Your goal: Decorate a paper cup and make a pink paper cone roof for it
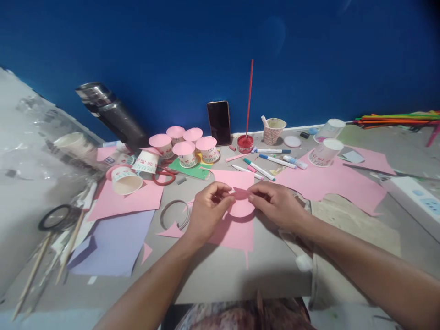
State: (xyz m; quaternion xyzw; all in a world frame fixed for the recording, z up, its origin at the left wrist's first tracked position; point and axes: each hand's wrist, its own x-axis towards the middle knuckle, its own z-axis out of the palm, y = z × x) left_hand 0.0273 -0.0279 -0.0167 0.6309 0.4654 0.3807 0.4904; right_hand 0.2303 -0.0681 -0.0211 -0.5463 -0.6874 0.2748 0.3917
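Where my two hands meet: I hold a pink paper disc (241, 210) between them, over a pink sheet (237, 236); its upper part looks darker, and I cannot tell whether that is a fold or shadow.
Left hand (209, 208): narrow, thumb and fingers pinching the disc's left edge.
Right hand (275, 204): narrow too, thumb and fingers pinching the right edge, opposite my left.
Pink sheet: flat on the grey surface (275, 275) under my hands, a thin ragged strip pointing toward me from its near edge.
Grey ring (162, 218): just beside my left hand, with a pink scrap (173, 231) at its near side.
Cups with pink tops (184, 154): five stand close together beyond my left hand, the nearest by a green sheet (192, 172).
Fallen cup (125, 179): on its side to my left, its open end toward me.
Scissors (165, 179): red handles showing, near the cups.
Phone (219, 123): upright against the blue wall (172, 55).
Red pot (245, 145): right of the phone, a thin red stick (250, 96) rising from it.
Markers (258, 168): scattered beyond the disc.
Upside-down cups (326, 152): two, on my right, the nearer on a large pink piece (347, 183).
Purple sheet (115, 243): on my left, one corner bent up.
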